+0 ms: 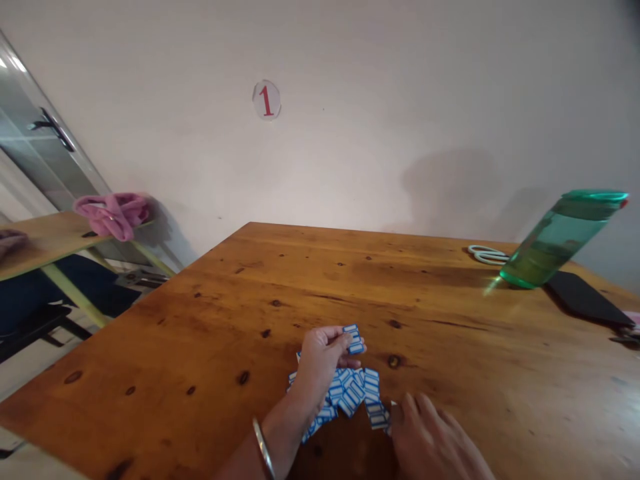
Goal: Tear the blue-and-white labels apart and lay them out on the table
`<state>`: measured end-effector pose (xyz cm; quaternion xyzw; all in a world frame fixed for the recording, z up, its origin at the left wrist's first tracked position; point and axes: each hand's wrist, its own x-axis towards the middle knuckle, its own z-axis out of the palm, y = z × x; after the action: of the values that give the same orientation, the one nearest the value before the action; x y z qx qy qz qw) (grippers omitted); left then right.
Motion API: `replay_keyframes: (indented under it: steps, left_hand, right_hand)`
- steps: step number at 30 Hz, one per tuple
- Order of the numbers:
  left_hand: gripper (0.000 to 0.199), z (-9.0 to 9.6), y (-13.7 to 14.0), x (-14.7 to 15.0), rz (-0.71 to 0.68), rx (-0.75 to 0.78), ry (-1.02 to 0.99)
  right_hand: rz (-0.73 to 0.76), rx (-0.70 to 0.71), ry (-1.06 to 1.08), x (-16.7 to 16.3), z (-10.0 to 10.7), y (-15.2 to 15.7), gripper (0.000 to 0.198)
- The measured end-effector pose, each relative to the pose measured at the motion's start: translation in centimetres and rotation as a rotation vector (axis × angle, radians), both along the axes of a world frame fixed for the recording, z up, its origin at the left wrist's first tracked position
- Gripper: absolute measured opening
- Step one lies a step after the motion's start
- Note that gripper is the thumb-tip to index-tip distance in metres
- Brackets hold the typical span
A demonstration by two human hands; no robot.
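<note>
Between the thumb and fingers of my left hand (323,363) is a small blue-and-white card (354,339) with blue-framed white boxes, raised over the table. Below that hand lies a loose, overlapping pile of similar cards (353,393), partly covered by my wrist. My right hand (433,433) is low at the pile's right edge with its fingers curled in. A white edge shows beside its fingertips, but what they grip is hidden.
On the wooden table (240,287), a green bottle (560,240) stands at the right, beside a black flat case (583,300) and a white cable (485,254). To the left, a second table (55,240) bears a pink cloth (115,212); another person's hand (11,241) rests there.
</note>
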<state>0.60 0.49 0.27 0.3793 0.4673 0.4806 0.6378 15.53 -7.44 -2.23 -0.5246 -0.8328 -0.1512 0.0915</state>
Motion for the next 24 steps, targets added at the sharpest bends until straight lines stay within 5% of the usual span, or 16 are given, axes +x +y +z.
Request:
replay_keyframes:
  steps: [6,10,15,24]
  left_hand:
    - [0.019,-0.1,-0.1,0.0,-0.039,0.019,0.023]
    - [0.017,-0.1,0.0,0.1,-0.036,0.013,0.034]
    - [0.018,0.2,-0.2,0.1,-0.056,0.009,0.022]
    - [0.02,0.1,-0.3,0.1,-0.066,0.009,0.011]
  right_hand:
    - [-0.173,-0.53,0.68,2.3,4.0,4.9,0.024]
    - [-0.227,-0.754,1.242,1.9,4.3,6.8,0.023]
    - [-0.192,-0.82,1.527,0.9,2.9,6.9,0.027]
    - [-0.204,-0.753,1.561,1.0,2.9,6.8,0.028]
